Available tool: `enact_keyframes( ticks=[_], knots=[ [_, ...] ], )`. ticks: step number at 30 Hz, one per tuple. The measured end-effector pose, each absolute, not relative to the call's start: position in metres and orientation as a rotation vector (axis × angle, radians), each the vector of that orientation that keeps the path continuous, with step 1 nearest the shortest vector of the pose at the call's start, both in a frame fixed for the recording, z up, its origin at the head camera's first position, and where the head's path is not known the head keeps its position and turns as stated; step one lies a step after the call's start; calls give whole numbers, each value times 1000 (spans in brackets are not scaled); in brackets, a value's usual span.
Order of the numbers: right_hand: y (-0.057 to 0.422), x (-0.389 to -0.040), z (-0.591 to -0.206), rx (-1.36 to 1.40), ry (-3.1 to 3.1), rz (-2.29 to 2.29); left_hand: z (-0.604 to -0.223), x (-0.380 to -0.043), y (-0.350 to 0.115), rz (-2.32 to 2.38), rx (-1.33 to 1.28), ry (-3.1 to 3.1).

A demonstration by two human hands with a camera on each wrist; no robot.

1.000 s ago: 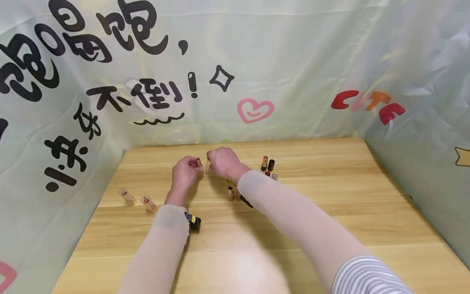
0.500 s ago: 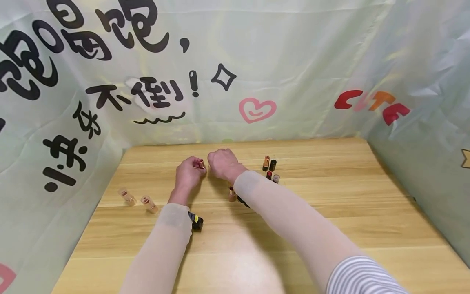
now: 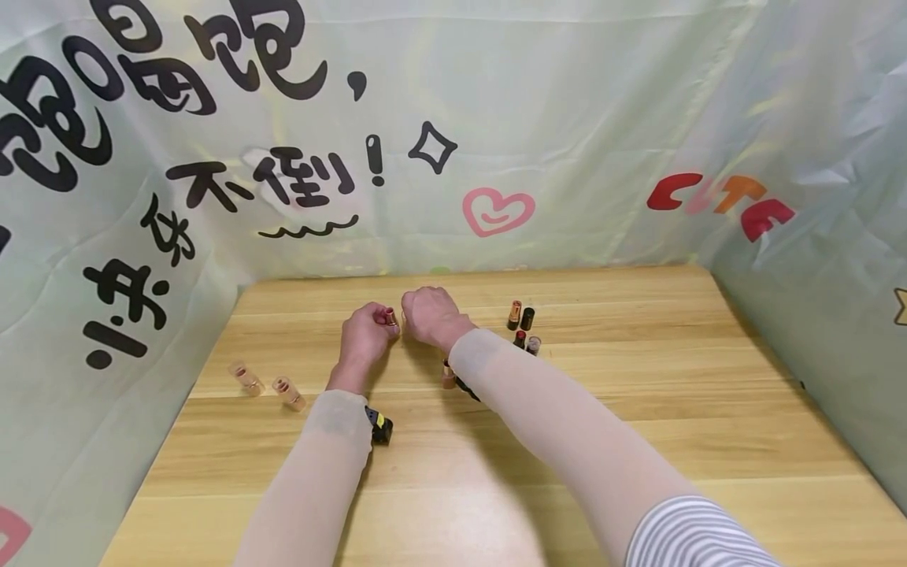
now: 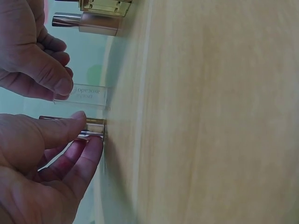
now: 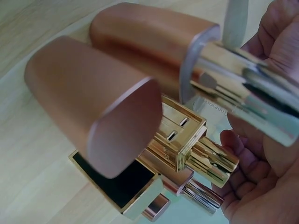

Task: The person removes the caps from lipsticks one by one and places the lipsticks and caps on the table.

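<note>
My left hand (image 3: 363, 339) pinches an uncapped gold lipstick tube (image 4: 96, 126) upright, its base at the tabletop. Close beside it, my right hand (image 3: 431, 316) holds a clear lipstick cap (image 4: 86, 94) with printed lettering between thumb and fingers. Tube and cap stand apart, with a narrow gap between them. In the right wrist view, the right hand's fingers are partly hidden behind a shiny lipstick tube (image 5: 252, 88) with a rose-gold base. Next to it lies a rose-gold cap (image 5: 88, 102), with a square gold lipstick (image 5: 187, 140) behind.
Two clear-capped pinkish lipsticks, one nearer (image 3: 289, 394) and one farther left (image 3: 246, 379), stand on the wooden table (image 3: 453, 488). Right of my right forearm are an orange-gold lipstick (image 3: 514, 315), a black cap (image 3: 527, 318) and a red lipstick (image 3: 520, 339). Fabric walls (image 3: 567, 142) enclose the table.
My left hand has moved slightly right with the lipstick tube, closer to my right hand. My right hand stays almost in place, its forearm lower by a little. The head view has shifted slightly.
</note>
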State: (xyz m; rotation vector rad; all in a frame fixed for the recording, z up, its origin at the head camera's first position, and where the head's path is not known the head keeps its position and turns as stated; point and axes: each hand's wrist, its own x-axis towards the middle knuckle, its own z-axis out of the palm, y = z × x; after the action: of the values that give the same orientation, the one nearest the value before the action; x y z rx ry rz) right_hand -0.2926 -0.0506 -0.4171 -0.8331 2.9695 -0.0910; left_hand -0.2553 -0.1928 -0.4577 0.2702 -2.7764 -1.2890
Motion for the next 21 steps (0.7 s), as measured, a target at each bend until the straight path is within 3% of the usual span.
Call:
enact_keyframes(
  ticks=[21],
  knots=[
    [-40,-279,-400,-825,3067,-363,-434,-232,-187,-1115,350,-2895]
  ],
)
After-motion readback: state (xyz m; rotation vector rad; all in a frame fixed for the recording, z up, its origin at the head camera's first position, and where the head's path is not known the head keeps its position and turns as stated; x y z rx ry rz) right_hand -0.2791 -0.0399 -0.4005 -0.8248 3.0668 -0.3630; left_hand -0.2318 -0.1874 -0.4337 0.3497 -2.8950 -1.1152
